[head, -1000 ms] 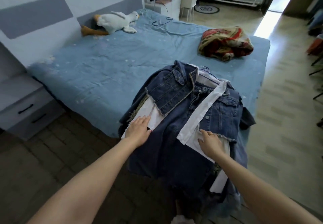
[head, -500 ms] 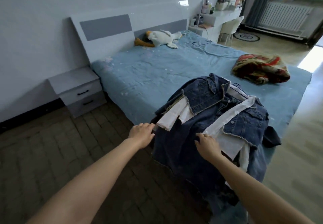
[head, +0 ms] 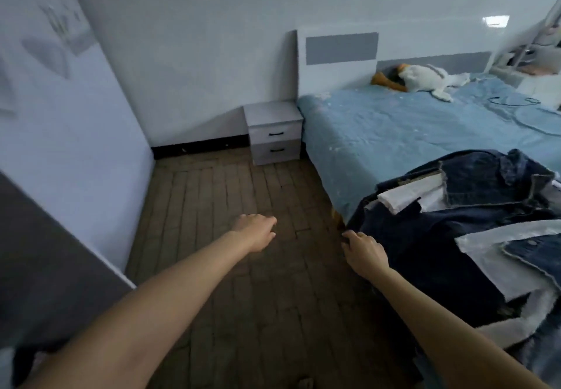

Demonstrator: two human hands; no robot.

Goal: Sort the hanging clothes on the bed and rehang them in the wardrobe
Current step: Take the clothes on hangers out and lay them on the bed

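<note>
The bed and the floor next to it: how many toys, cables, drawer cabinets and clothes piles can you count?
White plush goose toy: 1
Black cable on the blue bedsheet: 1
Grey two-drawer bedside cabinet: 1
Pile of dark denim and white clothes: 1
Total: 4

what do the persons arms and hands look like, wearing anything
Both forearms are bare, with no sleeves, gloves or watch in view. The left hand shows nothing worn. The right hand seems to carry a small thin ring on one finger, too small to describe further.
</note>
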